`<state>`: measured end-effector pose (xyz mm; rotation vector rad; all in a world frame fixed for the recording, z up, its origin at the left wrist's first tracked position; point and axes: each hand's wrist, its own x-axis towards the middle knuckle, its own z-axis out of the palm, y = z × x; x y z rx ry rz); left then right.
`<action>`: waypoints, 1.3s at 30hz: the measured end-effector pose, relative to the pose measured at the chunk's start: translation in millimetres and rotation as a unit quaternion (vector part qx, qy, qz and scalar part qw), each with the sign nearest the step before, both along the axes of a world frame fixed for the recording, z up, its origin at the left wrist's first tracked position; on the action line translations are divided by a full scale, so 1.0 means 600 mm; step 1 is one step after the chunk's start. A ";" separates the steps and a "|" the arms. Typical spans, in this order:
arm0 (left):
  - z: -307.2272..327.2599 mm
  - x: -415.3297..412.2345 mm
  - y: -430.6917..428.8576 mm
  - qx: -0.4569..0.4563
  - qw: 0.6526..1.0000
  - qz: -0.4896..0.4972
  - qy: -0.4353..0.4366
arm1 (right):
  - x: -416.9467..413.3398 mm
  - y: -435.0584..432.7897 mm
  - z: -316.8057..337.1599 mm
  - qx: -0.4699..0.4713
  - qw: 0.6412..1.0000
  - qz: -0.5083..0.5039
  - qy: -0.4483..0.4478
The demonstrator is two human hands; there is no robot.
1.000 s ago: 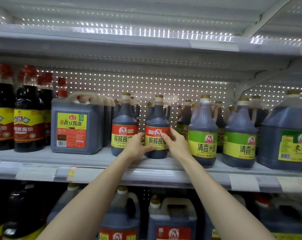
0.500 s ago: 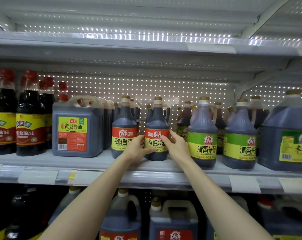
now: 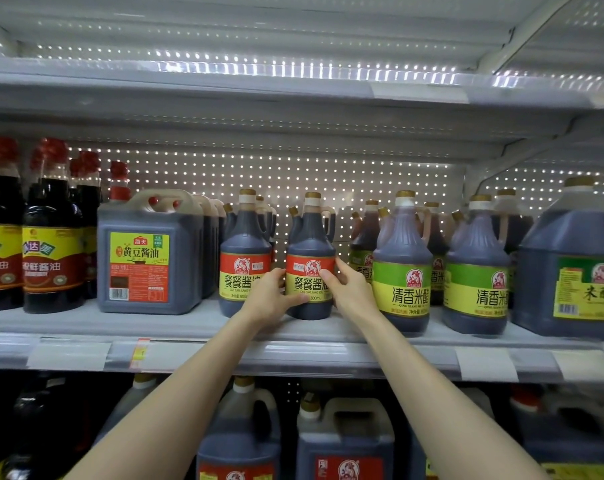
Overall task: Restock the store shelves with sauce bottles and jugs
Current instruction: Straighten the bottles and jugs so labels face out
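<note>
Seating one red-labelled sauce bottle (image 3: 310, 258) on the middle shelf (image 3: 189, 323), centre of the frame; item upright, base apparently resting on the shelf board; a matching bottle (image 3: 245, 251) just beside it on the left, a green-labelled bottle (image 3: 401, 265) near on the right. Step, as judged: squaring the bottle in its row, label facing out. Next move calls for: both grips loosened without tipping it; hands drawn clear of the neighbours. Left hand (image 3: 272, 299): fingers curled round the bottle's lower left side, thumb across the label's foot; gripping. Right hand (image 3: 350, 289): thumb on the label's right edge, fingers wrapped behind; gripping. Square jug (image 3: 148, 251), left of centre: untouched.
</note>
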<state>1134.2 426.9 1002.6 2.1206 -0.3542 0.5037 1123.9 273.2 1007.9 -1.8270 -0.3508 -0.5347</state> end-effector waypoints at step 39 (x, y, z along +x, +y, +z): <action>0.005 -0.010 -0.001 0.012 1.000 -0.007 0.018 | -0.003 0.001 -0.001 -0.037 0.998 -0.044 -0.023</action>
